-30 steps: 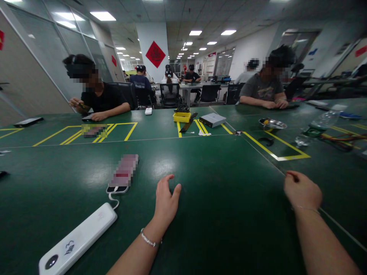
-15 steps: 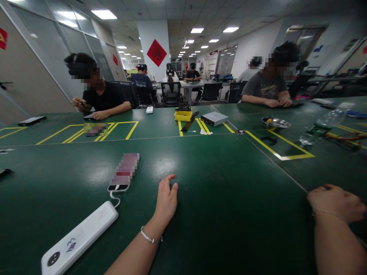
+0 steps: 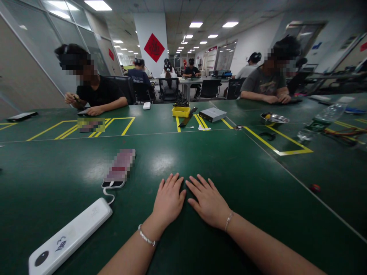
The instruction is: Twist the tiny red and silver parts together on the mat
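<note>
Both hands rest palm down on the green tabletop (image 3: 243, 164), side by side in front of me. My left hand (image 3: 169, 200) has its fingers spread and holds nothing. My right hand (image 3: 208, 202) also lies flat with fingers apart, its fingertips close to those of the left. Left of my left hand lies a phone (image 3: 119, 166), its screen blurred out. A short white cable (image 3: 110, 196) joins it to a long white power bank (image 3: 71, 236) with handwriting and a dark round spot. A small red and dark object (image 3: 314, 188), too small to name, sits to the right.
Farther across stand a yellow tray (image 3: 181, 112) with dark cables, a grey box (image 3: 212, 114) and a metal bowl (image 3: 274, 118). At right a clear plastic bottle (image 3: 327, 116) lies tilted. Yellow tape (image 3: 295, 152) marks the table. Two people sit opposite, at left and right.
My right hand has moved in from the far right and now lies flat beside the left. The left hand's fingers have spread out flat. The red and dark object has come into view.
</note>
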